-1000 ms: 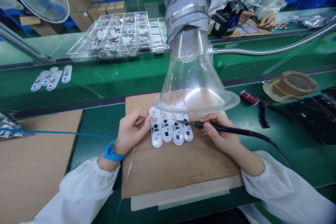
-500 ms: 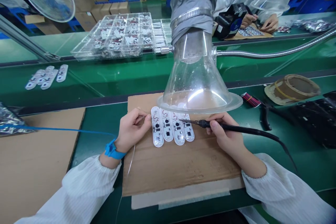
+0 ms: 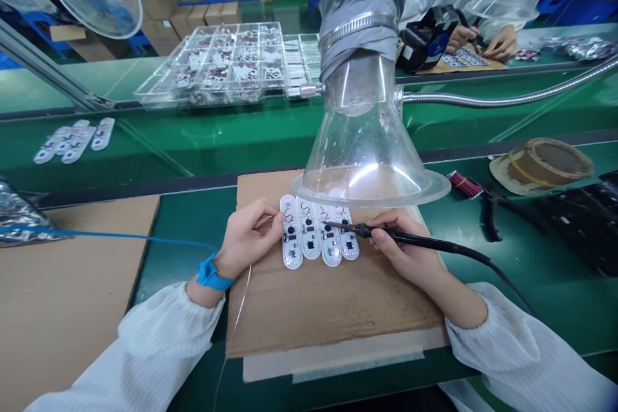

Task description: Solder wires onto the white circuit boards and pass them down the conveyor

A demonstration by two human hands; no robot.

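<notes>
Several white rounded circuit boards (image 3: 292,250) with red wires lie side by side on a cardboard sheet (image 3: 333,309). My right hand (image 3: 403,248) is closed around a black soldering iron (image 3: 434,242), and its tip is over the third board from the left. At the boards' left edge, my left hand (image 3: 252,230) pinches a thin solder wire (image 3: 244,299), which trails down across the cardboard. A blue wrist strap (image 3: 215,275) with a blue cord circles my left wrist. The clear fume hood (image 3: 367,154) hides the boards' upper ends.
Behind the cardboard runs a green belt (image 3: 217,141) with several boards (image 3: 77,141) at left. Beyond stand clear compartment trays (image 3: 232,64) and a co-worker's hands (image 3: 499,43). To the right lie cutters (image 3: 491,219), a red wire bundle (image 3: 464,185) and a cardboard ring (image 3: 541,164).
My right hand has moved the soldering iron slightly left over the boards. The boards on the belt have shifted left. My left hand stays beside the leftmost board.
</notes>
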